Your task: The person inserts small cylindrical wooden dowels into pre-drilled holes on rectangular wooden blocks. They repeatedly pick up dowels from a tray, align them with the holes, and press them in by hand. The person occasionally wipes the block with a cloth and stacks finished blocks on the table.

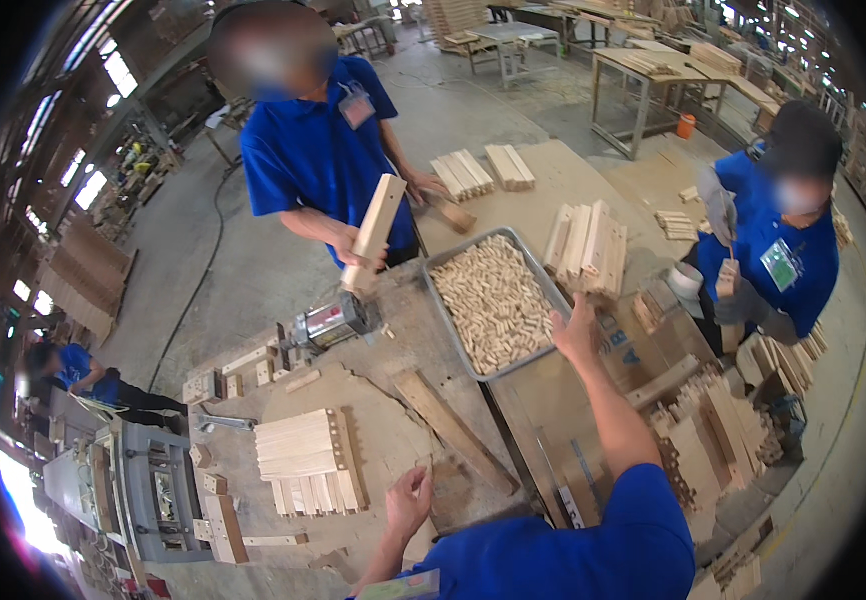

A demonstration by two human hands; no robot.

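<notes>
My right hand (578, 330) reaches forward over the right rim of a grey tray (480, 377) full of short wooden dowels (493, 300). Its thumb and fingers are apart, close to the near end of a stack of wooden blocks (588, 245); whether they touch it I cannot tell. Low over the worktable, my left hand (410, 500) is loosely bent and open, with nothing visible in it. To its left lies a neat stack of wooden pieces (303, 450) with dowels along one end. A long wooden bar (453, 430) lies between that stack and the tray.
Across the table, a co-worker (318, 150) holds a wooden block (378, 220) beside a clamped machine (328, 325). Another co-worker (788, 220) at the right works on a small block by a white cup (685, 280). A wrench (225, 423) lies left; wood piles (718, 430) stand right.
</notes>
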